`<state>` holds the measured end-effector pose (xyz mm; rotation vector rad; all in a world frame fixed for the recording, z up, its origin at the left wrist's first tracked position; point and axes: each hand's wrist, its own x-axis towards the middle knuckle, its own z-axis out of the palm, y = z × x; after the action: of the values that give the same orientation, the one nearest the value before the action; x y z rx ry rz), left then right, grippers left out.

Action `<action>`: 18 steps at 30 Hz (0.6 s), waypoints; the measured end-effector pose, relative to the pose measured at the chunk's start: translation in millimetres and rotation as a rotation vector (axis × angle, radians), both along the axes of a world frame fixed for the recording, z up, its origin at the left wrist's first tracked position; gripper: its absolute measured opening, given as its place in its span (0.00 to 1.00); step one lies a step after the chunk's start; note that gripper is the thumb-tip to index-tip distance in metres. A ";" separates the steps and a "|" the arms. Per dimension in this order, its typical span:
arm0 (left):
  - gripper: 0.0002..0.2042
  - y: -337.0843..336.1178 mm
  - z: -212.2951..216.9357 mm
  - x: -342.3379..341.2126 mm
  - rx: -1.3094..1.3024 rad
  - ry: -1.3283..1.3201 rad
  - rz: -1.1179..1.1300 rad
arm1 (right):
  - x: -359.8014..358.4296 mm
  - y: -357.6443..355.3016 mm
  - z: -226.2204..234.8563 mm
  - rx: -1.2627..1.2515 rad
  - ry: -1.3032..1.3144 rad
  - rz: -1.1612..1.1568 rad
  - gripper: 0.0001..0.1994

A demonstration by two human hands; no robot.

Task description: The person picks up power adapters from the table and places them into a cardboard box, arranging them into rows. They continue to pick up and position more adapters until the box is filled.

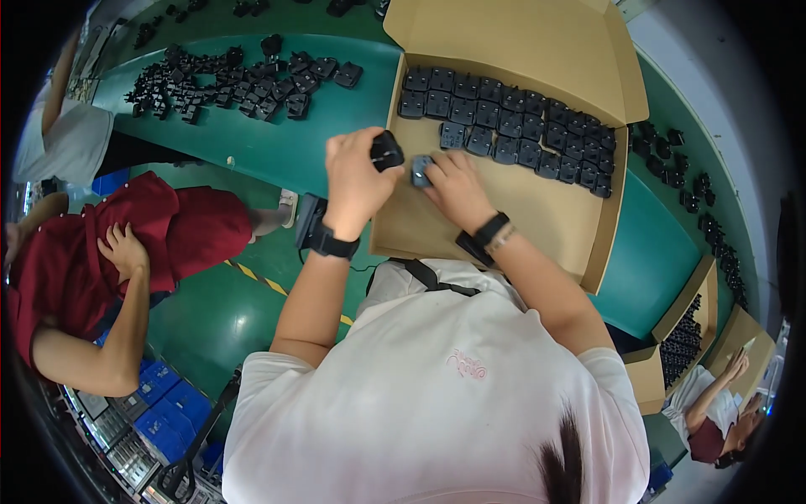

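A black plug adapter [387, 151] is gripped in my left hand [356, 172], raised at the left edge of an open cardboard box [504, 210]. Inside the box, my right hand [457, 186] has its fingers on a second, greyish-looking plug adapter [421, 171], low over the bare cardboard at the left. Just beyond my right hand, rows of black plug adapters [505, 149] lie side by side, pins up, across the far part of the box. Both wrists carry black bands with a small device.
A loose heap of black adapters [252, 84] covers the green table [277, 151] at the left. The box's lid flap [520, 34] stands open at the far side. A person in red [151, 218] is close on the left. Another filled box [684, 336] stands at the right.
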<state>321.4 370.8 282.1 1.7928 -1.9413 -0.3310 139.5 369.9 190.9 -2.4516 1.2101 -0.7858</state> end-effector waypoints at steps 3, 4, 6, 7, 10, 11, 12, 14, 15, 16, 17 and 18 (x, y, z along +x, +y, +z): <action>0.26 6.4 8.5 12.3 0.013 0.072 0.080 | 23.0 -31.7 -17.5 -0.038 0.114 -0.048 0.17; 0.27 9.8 5.4 14.2 0.027 0.102 0.074 | 27.2 -39.8 -23.1 -0.056 0.173 -0.068 0.17; 0.28 16.4 -3.4 18.3 0.059 0.162 0.069 | 24.1 -48.9 -32.5 -0.067 0.208 -0.106 0.17; 0.28 17.4 -8.1 18.5 0.063 0.163 0.072 | 20.0 -50.5 -36.6 -0.080 0.242 -0.140 0.17; 0.27 11.3 -24.3 9.2 0.089 0.126 -0.032 | 15.2 -54.8 -36.4 -0.097 0.283 -0.183 0.17; 0.27 8.2 -30.3 8.3 0.091 0.130 -0.030 | 13.5 -56.4 -33.7 -0.103 0.291 -0.213 0.16; 0.27 5.1 -37.0 7.4 0.095 0.130 -0.039 | 11.7 -57.4 -32.4 -0.108 0.298 -0.243 0.15; 0.27 -3.1 -48.8 5.9 0.100 0.130 -0.064 | 7.8 -59.5 -32.5 -0.110 0.279 -0.225 0.16; 0.27 -7.1 -54.0 4.6 0.100 0.132 -0.067 | 5.3 -59.9 -32.5 -0.112 0.258 -0.208 0.17; 0.27 -10.4 -58.9 2.4 0.055 0.078 -0.096 | 2.0 -58.7 -32.4 -0.112 0.237 -0.192 0.18; 0.27 -13.5 -63.5 0.2 0.010 0.024 -0.126 | -2.2 -56.2 -32.0 -0.110 0.240 -0.196 0.18; 0.27 -18.1 -67.4 -0.1 -0.038 -0.031 -0.155 | -4.8 -54.5 -28.4 -0.096 0.198 -0.198 0.20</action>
<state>321.4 352.7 214.6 1.6374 -2.0993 -0.3170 134.6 315.4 162.5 -2.5645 1.5406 -0.6776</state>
